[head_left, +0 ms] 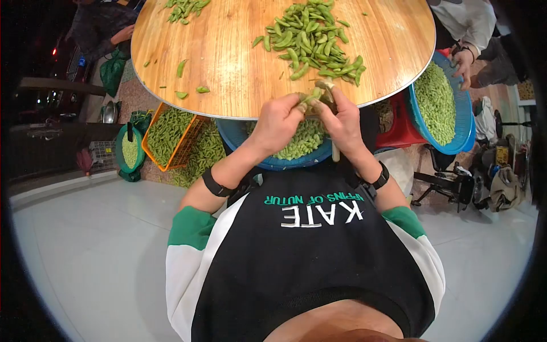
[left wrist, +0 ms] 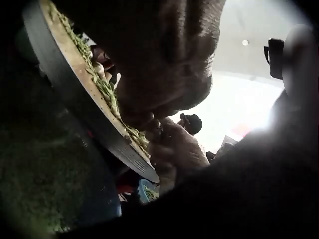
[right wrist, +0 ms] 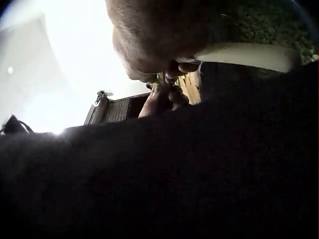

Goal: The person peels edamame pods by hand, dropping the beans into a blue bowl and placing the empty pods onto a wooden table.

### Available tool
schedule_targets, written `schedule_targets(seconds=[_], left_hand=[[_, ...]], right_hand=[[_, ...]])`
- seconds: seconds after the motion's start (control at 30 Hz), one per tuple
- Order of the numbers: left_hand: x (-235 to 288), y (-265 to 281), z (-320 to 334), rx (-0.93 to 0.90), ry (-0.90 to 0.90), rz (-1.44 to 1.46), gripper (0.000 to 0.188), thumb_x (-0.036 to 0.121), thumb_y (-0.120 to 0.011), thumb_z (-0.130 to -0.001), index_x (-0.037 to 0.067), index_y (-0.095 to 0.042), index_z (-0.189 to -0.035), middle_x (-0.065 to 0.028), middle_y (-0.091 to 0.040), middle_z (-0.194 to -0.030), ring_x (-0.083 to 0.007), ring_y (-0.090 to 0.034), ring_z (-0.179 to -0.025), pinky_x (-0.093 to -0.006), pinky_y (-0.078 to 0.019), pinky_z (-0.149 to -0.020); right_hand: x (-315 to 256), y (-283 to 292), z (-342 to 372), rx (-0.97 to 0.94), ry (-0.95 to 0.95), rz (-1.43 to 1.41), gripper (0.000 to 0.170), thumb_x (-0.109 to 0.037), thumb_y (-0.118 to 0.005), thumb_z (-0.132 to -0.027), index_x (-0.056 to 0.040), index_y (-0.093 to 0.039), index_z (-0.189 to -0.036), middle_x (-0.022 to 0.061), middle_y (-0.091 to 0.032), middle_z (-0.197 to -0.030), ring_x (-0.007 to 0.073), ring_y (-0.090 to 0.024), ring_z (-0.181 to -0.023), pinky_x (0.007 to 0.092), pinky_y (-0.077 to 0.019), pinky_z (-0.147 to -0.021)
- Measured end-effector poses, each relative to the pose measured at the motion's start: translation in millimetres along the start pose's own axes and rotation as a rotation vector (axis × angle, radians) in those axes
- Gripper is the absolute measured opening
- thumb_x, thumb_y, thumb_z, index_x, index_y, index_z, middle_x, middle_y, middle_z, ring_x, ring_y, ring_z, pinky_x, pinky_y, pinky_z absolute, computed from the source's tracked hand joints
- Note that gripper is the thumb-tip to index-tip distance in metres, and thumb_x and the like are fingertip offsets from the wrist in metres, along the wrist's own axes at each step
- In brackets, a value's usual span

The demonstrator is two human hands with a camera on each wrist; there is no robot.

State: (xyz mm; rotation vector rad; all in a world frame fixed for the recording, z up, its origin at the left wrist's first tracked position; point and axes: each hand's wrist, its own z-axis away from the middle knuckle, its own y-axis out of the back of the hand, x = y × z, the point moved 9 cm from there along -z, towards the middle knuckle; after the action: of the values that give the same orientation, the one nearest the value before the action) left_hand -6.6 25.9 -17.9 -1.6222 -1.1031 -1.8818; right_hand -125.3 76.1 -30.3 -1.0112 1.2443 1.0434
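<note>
We reach forward with our left forearm and right forearm, both angled inward. Our left hand and right hand meet in front of our torso, fingers curled, fingertips pinched close together.

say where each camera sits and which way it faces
Head: worn on the head, facing forward and down at the round wooden table; shirt, forearms, left hand and right hand show.
Left wrist: faces along the left hand to its fingers, the table's rim beside them.
Right wrist: faces along the right hand to its fingers, near a pale handle.
Shared: both wrist views show the two hands meeting.
</note>
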Motion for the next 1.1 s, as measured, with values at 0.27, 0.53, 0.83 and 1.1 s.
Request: schedule_targets(seconds=[0.27,0.53,0.83,1.1], left_hand=[[17.9,-0.9,12.2,0.068,-0.092,-0.144,0.013,0.009,-0.052,-0.085,-0.004,-0.055,-0.084,-0.0134,-0.053,-0.065,-0.0238,-0.051,-0.059,-0.0340,-0.0414,-0.054],[11.1,-2.1,18.2,0.052,0.019,-0.184,0.012,0.008,-0.052,-0.077,-0.004,-0.051,-0.079,-0.0233,-0.053,-0.065,-0.0382,-0.054,-0.059,-0.0412,-0.0428,-0.055],[-6.9,-11.0,26.4,-0.077,0.113,-0.043,0.020,0.000,-0.047,-0.077,-0.004,-0.051,-0.095,-0.0278,-0.057,-0.076,-0.0436,-0.059,-0.073,-0.0454,-0.0455,-0.063],[0.4,-9.0,36.7,-0.114,0.069,-0.332,0.029,0.001,-0.048,-0.079,-0.001,-0.047,-0.108,-0.0324,-0.057,-0.087,-0.0500,-0.054,-0.086,-0.0520,-0.0442,-0.073]], right_hand=[[-48.8,-9.1,8.5,0.026,0.583,0.618,0.030,-0.002,-0.064,-0.074,0.0013,-0.054,-0.103,0.0196,-0.055,-0.082,0.0374,-0.057,-0.072,0.0398,-0.0475,-0.062],[-38.1,-14.6,14.9,0.043,0.622,0.725,0.022,0.001,-0.060,-0.071,0.0004,-0.051,-0.092,0.0187,-0.054,-0.079,0.0398,-0.056,-0.067,0.0426,-0.0474,-0.056],[-49.6,-19.5,26.3,-0.023,0.743,0.702,0.023,0.003,-0.061,-0.069,-0.0012,-0.051,-0.089,0.0170,-0.050,-0.074,0.0378,-0.055,-0.064,0.0421,-0.0469,-0.054],[-42.1,-8.4,24.8,0.044,0.646,0.686,0.022,0.004,-0.060,-0.070,-0.0002,-0.050,-0.089,0.0191,-0.052,-0.076,0.0390,-0.056,-0.068,0.0431,-0.0463,-0.057]])
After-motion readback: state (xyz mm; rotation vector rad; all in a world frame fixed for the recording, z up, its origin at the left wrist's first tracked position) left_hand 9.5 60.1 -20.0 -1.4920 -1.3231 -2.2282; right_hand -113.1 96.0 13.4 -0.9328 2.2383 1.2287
